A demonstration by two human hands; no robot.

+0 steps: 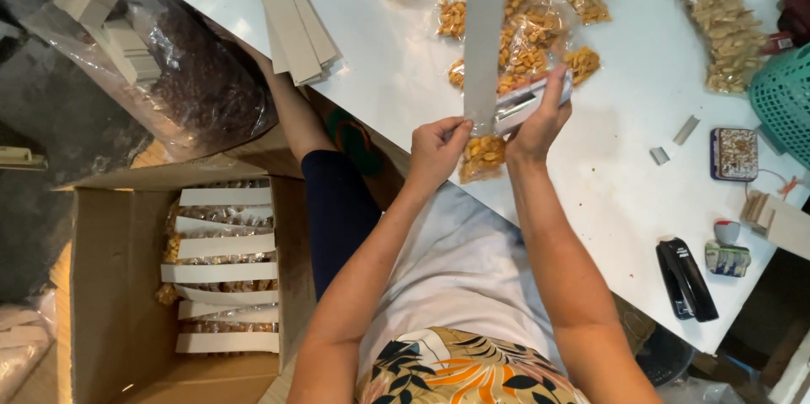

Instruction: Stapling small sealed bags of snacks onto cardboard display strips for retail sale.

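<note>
My left hand (pixel 436 149) pinches the card strip (pixel 483 41) on a snack bag (pixel 483 156), while my right hand (pixel 540 121) grips a stapler (pixel 527 103) over the white table (pixel 624 185).

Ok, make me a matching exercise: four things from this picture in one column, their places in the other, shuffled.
1. black stapler
2. cardboard box
3. green basket
4. silver stapler

a. right edge of the white table
b. in the right hand
c. on the floor, left of the person
d. near corner of the table

Pairs: 1-d, 2-c, 3-a, 4-b
</note>
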